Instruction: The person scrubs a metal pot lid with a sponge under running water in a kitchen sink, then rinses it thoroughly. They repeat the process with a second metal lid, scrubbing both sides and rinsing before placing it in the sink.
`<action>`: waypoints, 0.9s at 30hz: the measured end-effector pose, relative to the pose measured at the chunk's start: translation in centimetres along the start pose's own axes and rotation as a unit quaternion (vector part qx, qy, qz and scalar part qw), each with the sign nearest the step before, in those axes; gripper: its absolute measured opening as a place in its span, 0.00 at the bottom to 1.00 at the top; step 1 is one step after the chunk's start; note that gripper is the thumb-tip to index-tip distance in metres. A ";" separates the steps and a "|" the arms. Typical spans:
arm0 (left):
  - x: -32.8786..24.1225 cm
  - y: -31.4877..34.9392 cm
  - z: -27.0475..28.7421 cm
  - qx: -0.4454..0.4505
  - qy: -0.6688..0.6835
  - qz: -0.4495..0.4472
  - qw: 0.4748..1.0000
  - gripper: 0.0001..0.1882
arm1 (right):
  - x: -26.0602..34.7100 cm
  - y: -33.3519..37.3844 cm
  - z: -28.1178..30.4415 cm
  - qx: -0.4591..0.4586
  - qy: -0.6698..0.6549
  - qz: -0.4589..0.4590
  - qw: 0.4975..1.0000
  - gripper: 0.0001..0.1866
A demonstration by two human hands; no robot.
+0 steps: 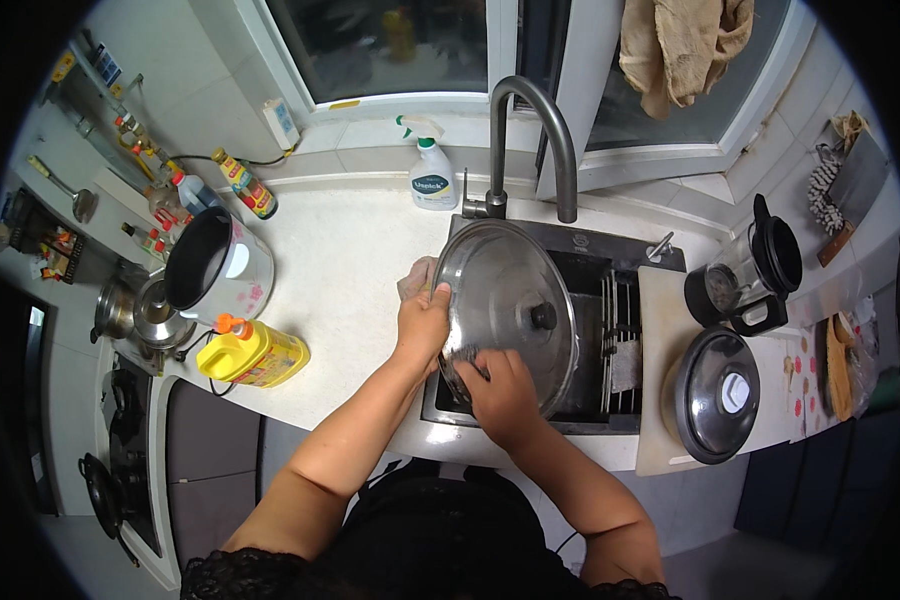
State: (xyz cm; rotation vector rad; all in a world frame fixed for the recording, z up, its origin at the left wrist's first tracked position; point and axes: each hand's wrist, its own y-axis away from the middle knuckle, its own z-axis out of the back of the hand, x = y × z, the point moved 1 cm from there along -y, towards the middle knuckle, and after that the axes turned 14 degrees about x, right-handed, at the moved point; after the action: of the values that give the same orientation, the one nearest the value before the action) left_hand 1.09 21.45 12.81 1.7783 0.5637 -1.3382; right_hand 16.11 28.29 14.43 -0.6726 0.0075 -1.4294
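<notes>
The left hand (pixel 425 325) is clenched on the left rim of a tilted glass lid (pixel 500 280), its fingertips hidden behind. Lower on the glass, the right hand (pixel 502 395) curls over a dark scrubber (pixel 462 364), its outline hard to make out. Beyond both hands, the lid covers part of the sink (pixel 585 405); a crumpled cloth (pixel 416 278) above the left hand is partly hidden.

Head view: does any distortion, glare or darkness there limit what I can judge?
Head view: black fisheye corners; the countertop's front edge bows; pale sheen on the glass lid; the sink interior is dark, so detail is hard to read; the window is dark with faint reflections.
</notes>
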 end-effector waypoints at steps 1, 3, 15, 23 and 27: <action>-0.9 0.4 0.1 -0.003 0.035 0.004 0.999 0.16 | 0.0 0.9 -0.3 0.008 0.001 0.006 1.000 0.14; -3.4 1.3 -0.4 -0.004 0.113 0.012 0.994 0.15 | -0.6 3.8 -0.5 0.029 0.011 0.019 0.999 0.14; -0.1 0.4 -0.1 -0.003 0.067 0.022 0.997 0.14 | -0.1 3.3 0.4 0.032 0.013 0.014 0.999 0.14; -2.1 1.1 -0.8 -0.013 0.057 0.037 0.998 0.15 | -0.4 3.8 0.8 0.067 0.042 0.008 0.997 0.11; 1.5 -0.3 -0.6 0.011 0.058 0.027 0.998 0.15 | 0.0 0.1 1.0 0.021 0.014 0.012 1.000 0.14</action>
State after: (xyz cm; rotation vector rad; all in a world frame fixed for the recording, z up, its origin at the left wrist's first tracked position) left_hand 1.66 21.94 11.39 1.8847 0.5612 -1.2151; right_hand 16.60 28.70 15.17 -0.6154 0.0082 -1.4124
